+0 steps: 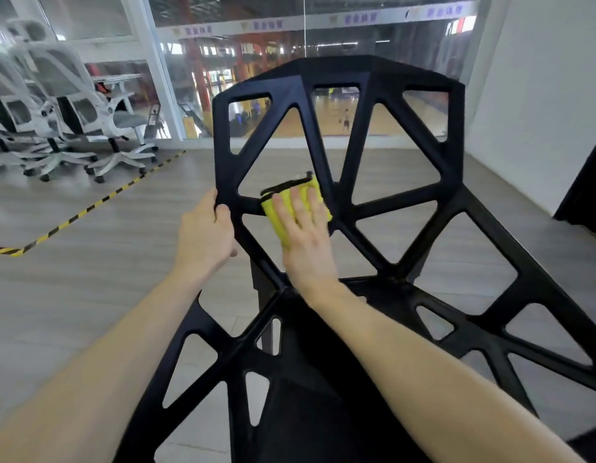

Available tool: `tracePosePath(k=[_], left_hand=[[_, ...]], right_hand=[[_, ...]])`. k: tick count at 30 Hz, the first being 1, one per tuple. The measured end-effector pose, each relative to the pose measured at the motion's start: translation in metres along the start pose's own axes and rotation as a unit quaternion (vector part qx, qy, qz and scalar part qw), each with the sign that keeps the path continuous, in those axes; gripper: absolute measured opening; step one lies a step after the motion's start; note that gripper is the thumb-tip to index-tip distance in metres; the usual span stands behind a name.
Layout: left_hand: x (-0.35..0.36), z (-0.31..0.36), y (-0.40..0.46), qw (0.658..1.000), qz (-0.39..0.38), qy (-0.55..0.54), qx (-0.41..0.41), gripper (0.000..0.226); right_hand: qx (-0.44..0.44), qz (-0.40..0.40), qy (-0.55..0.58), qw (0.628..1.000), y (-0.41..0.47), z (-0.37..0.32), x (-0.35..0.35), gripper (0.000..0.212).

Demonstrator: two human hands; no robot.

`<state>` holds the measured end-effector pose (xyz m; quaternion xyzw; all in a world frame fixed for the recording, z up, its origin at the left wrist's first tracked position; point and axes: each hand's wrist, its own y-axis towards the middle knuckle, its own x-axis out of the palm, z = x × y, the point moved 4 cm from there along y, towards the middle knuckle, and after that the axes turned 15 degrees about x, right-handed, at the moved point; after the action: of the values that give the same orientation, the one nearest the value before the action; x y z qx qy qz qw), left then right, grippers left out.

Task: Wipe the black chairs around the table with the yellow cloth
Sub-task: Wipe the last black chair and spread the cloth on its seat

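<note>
A black chair (340, 75) with an open lattice frame fills the middle of the view, its backrest facing me. My left hand (206, 235) grips the left edge of the backrest. My right hand (306, 238) lies flat on the folded yellow cloth (283, 208) and presses it against a lower-left strut of the backrest. The chair's seat stretches toward me between my forearms.
Several white office chairs (66, 105) stand at the left by a glass wall (256, 45). Yellow-and-black floor tape (89, 208) runs diagonally at the left. A white wall (540, 95) and a dark doorway (587, 185) are at the right. Grey wooden floor surrounds the chair.
</note>
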<state>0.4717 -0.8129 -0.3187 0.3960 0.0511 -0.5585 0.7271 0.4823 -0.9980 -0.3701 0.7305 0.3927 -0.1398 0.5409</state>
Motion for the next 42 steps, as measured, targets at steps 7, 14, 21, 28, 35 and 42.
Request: tracePosePath(k=[7, 14, 21, 28, 35, 42], left_hand=[[0.003, -0.007, 0.002, 0.998, -0.01, 0.054, 0.031, 0.067], [0.005, -0.015, 0.005, 0.999, -0.005, 0.049, 0.008, 0.065], [0.003, -0.007, 0.005, 0.998, -0.002, 0.056, 0.027, 0.064], [0.002, -0.003, 0.004, 0.998, -0.014, 0.053, 0.014, 0.069], [-0.025, -0.004, -0.056, 0.957, -0.211, 0.196, -0.031, 0.08], [-0.033, -0.007, -0.132, 0.957, -0.084, 0.275, -0.045, 0.026]], right_hand=[[-0.147, -0.073, -0.172, 0.971, -0.027, 0.115, -0.034, 0.084], [-0.037, -0.049, -0.124, 0.99, -0.02, 0.116, -0.053, 0.06], [0.08, -0.256, -0.262, 0.927, -0.052, 0.139, -0.084, 0.038], [0.016, -0.408, -0.095, 0.908, -0.113, 0.007, -0.031, 0.068], [0.122, -0.321, -0.278, 0.897, -0.084, 0.142, -0.111, 0.069], [0.092, -0.359, -0.281, 0.885, -0.088, 0.086, -0.102, 0.043]])
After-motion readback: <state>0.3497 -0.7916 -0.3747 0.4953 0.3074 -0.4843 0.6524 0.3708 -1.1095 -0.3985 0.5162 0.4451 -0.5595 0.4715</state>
